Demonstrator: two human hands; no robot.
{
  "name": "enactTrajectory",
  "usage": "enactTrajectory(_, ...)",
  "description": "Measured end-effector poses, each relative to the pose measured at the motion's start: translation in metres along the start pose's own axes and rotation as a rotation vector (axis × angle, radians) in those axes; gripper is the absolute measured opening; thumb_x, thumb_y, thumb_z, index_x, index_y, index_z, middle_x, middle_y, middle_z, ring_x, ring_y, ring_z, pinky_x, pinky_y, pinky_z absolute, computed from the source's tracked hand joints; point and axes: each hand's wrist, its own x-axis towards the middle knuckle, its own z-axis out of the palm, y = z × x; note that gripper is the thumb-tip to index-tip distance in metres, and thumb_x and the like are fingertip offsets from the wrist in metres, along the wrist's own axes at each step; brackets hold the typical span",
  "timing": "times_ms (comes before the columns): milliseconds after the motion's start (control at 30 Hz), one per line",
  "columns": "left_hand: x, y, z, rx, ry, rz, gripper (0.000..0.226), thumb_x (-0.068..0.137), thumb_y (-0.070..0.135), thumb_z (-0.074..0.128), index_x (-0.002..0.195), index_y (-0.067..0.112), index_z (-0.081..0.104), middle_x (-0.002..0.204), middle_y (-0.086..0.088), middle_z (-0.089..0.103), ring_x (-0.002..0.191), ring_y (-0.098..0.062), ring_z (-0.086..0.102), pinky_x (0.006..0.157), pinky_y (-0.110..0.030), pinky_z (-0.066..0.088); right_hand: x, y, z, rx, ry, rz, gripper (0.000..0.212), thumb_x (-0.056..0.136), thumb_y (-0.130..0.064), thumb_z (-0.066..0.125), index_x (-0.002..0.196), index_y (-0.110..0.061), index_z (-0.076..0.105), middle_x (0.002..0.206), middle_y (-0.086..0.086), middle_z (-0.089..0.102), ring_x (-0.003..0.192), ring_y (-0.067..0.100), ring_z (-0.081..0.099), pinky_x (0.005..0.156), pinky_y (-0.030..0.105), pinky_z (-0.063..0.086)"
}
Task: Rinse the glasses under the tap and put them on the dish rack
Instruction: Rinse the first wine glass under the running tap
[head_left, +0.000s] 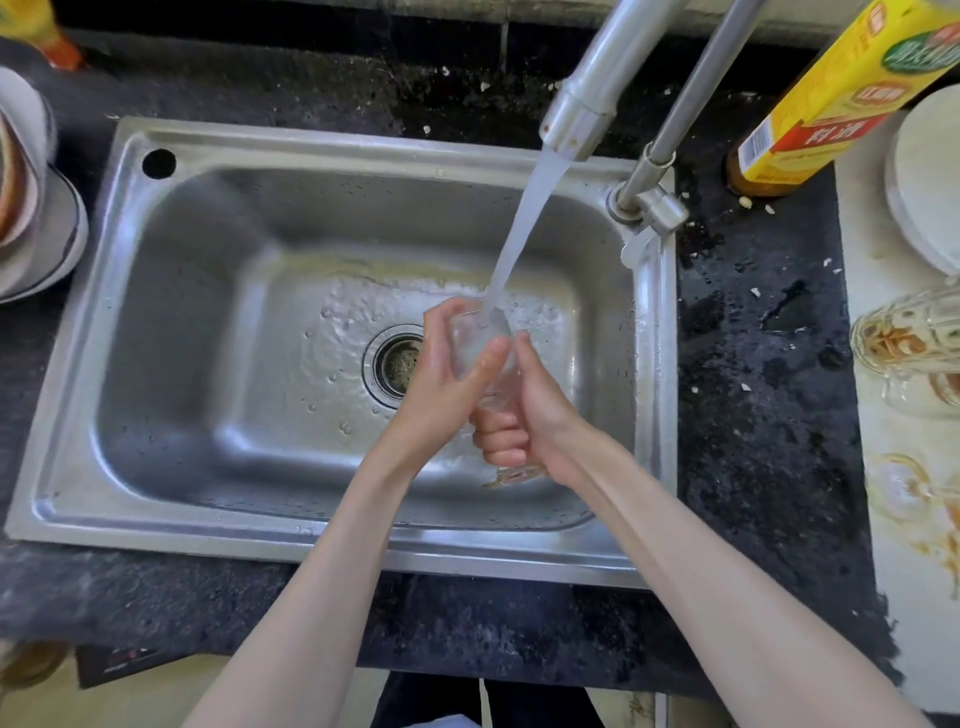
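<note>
While water from the tap (576, 119) pours into it, a clear glass (480, 345) sits above the sink (171, 291), just right of the drain (397, 361). The left hand (447, 379) wraps its bowl; the right hand (524, 415) curls round the lower part. Wet, thin and smooth, the glass looks light, slippery and breakable, so the lower part seems the safest hold. Fingers hide its middle, and only its foot peeks out below. Dirty glasses (909, 338) far right of the sink are cut off; no dish rack is visible.
</note>
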Motion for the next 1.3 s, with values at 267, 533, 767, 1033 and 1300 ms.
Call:
enactTrajectory(267, 0.012, 0.015, 0.009, -0.106, 0.445, -0.2, 0.046, 0.101, 0.038, 0.021, 0.086, 0.014, 0.057, 0.087, -0.002, 0.063, 0.083, -0.012, 0.059, 0.072, -0.019, 0.039, 0.004, 0.009, 0.009, -0.334, 0.24, -0.248, 0.063, 0.086, -0.069, 0.034, 0.106, -0.016, 0.063, 0.066, 0.001, 0.05, 0.046, 0.008, 0.034, 0.043, 0.02, 0.026)
enactTrajectory(533, -0.006, 0.008, -0.028, 0.305, 0.029, 0.373, 0.012, 0.089, 0.025, 0.054, 0.098, 0.022, 0.062, 0.108, 0.011, 0.052, 0.101, 0.008, 0.052, 0.084, -0.009, 0.042, 0.002, -0.017, -0.016, -0.403, 0.415, -0.229, 0.069, 0.094, -0.062, 0.012, 0.066, -0.016, 0.055, 0.048, 0.004, 0.05, 0.031, 0.006, 0.03, 0.037, 0.02, 0.02)
enactTrajectory(767, -0.001, 0.028, -0.029, 0.444, -0.109, 0.485, 0.022, 0.085, 0.007, 0.056, 0.106, 0.007, 0.063, 0.099, 0.006, 0.06, 0.092, -0.003, 0.056, 0.079, -0.015, 0.046, 0.005, -0.039, -0.022, -0.592, 0.329, -0.295, 0.071, 0.097, -0.057, 0.018, 0.087, -0.002, 0.062, 0.068, 0.015, 0.058, 0.055, 0.021, 0.039, 0.044, 0.024, 0.026)
enactTrajectory(1033, -0.004, 0.034, -0.037, 0.443, -0.454, 0.16, 0.027, 0.084, 0.004, 0.065, 0.08, 0.031, 0.065, 0.078, 0.025, 0.068, 0.084, 0.009, 0.06, 0.081, -0.007, 0.042, -0.006, -0.047, -0.022, -0.831, 0.032, -0.167, 0.074, 0.093, -0.065, 0.013, 0.059, -0.014, 0.055, 0.044, 0.0, 0.052, 0.039, 0.011, 0.025, 0.045, 0.024, 0.017)
enactTrajectory(1300, -0.007, 0.032, -0.025, 0.302, -0.006, 0.104, 0.028, 0.079, 0.005, 0.07, 0.07, 0.022, 0.049, 0.069, 0.01, 0.057, 0.061, 0.007, 0.052, 0.061, -0.009, 0.038, -0.007, -0.048, -0.016, -0.854, 0.077, -0.387, 0.032, 0.096, -0.035, 0.047, 0.124, -0.021, 0.046, 0.089, -0.013, 0.052, 0.068, 0.002, 0.047, 0.059, 0.011, 0.037)
